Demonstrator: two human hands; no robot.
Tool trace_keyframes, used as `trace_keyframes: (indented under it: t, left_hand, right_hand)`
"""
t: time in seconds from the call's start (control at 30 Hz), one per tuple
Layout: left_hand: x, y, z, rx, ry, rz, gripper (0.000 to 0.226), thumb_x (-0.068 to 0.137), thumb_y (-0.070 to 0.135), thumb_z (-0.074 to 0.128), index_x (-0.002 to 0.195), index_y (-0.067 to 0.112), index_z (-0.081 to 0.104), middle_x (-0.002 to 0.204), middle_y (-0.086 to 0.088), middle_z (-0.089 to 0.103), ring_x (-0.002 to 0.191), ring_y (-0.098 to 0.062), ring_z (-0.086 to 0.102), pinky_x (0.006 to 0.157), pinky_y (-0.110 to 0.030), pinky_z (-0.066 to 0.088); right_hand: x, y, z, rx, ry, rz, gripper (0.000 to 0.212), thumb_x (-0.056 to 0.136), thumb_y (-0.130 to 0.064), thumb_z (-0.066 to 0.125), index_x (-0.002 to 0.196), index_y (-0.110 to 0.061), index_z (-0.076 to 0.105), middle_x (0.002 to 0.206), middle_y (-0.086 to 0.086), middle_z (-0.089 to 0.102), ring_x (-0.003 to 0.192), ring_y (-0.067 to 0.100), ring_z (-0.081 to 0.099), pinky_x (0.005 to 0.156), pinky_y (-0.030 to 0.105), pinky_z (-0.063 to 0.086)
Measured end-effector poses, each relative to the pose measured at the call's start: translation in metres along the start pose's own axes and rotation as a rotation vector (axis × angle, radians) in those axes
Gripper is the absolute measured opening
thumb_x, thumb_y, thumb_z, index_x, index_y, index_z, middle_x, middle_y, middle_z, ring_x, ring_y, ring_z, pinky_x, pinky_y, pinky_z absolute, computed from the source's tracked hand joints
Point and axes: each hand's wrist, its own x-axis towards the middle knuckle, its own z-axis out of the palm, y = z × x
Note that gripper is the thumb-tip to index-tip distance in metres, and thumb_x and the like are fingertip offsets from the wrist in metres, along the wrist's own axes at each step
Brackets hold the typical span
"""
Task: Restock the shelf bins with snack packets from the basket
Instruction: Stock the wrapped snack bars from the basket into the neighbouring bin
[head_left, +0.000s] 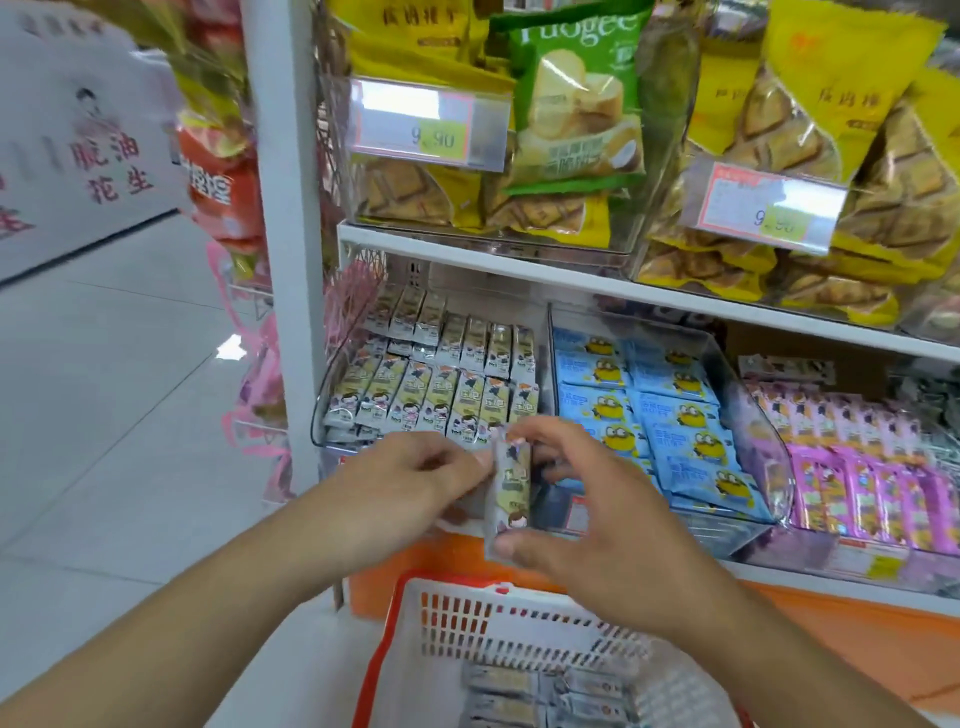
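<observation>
Holding blurred packet (511, 488), hands (587, 499) overlapping

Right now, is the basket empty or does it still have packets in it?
Not empty: several pale packets lie on the bottom of the white basket.

Pale tiled floor (104, 395) beside a white shelving upright (283, 208).

Bright, even indoor light, with faint shadows. A white glare patch on the floor (230, 347) and washed-out price tags (428, 124). Slight motion blur overall; wide-angle bending curves the edges.
</observation>
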Motion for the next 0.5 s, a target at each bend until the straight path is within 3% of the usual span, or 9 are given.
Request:
trace_keyframes:
  t: [0.07, 0.13, 0.23, 0.4, 0.5]
  left_hand:
    - [0.005, -0.011, -0.022, 0.447, 0.132, 0.128, 0.039, 0.098, 0.062, 0.048, 0.118, 0.035, 0.067, 0.111, 0.019, 0.070, 0.103, 0.001, 0.063, 0.093, -0.027, 0.052]
    - [0.008, -0.027, -0.039, 0.696, 0.151, 0.143, 0.053, 0.095, 0.070, 0.036, 0.127, 0.037, 0.060, 0.124, 0.018, 0.061, 0.116, -0.007, 0.057, 0.100, -0.035, 0.050]
    - [0.012, -0.042, -0.048, 0.812, 0.119, 0.063, 0.066, 0.089, 0.077, 0.017, 0.123, 0.036, 0.057, 0.118, 0.013, 0.057, 0.119, -0.013, 0.053, 0.100, -0.038, 0.050]
    - [0.017, -0.042, -0.047, 0.881, 0.137, 0.069, 0.055, 0.099, 0.066, 0.025, 0.131, 0.033, 0.054, 0.126, 0.015, 0.056, 0.125, -0.011, 0.046, 0.105, -0.035, 0.045]
    - [0.020, -0.043, -0.047, 0.899, 0.126, 0.058, 0.056, 0.100, 0.065, 0.024, 0.136, 0.033, 0.052, 0.129, 0.015, 0.055, 0.127, -0.012, 0.043, 0.107, -0.034, 0.043]
  right_hand:
    - [0.036, -0.001, -0.005, -0.044, 0.056, -0.002, 0.072, 0.078, -0.052, 0.086, 0.136, -0.053, 0.042, 0.125, -0.032, 0.053, 0.112, -0.011, 0.052, 0.086, 0.014, 0.041]
    - [0.080, 0.000, -0.010, -0.114, 0.068, -0.001, 0.069, 0.082, -0.054, 0.083, 0.139, -0.044, 0.045, 0.127, -0.022, 0.054, 0.108, -0.002, 0.055, 0.080, 0.015, 0.041]
    - [0.152, 0.005, -0.012, -0.194, 0.063, 0.026, 0.074, 0.082, -0.055, 0.083, 0.144, -0.031, 0.048, 0.126, -0.009, 0.057, 0.105, 0.009, 0.059, 0.079, 0.024, 0.045]
    - [0.234, 0.011, -0.007, -0.213, 0.000, 0.067, 0.069, 0.083, -0.048, 0.085, 0.141, -0.030, 0.051, 0.133, -0.006, 0.058, 0.117, 0.016, 0.058, 0.089, 0.027, 0.044]
    - [0.253, 0.011, 0.000, -0.179, -0.045, 0.116, 0.065, 0.086, -0.048, 0.081, 0.141, -0.035, 0.049, 0.135, -0.009, 0.055, 0.112, 0.014, 0.059, 0.082, 0.029, 0.052]
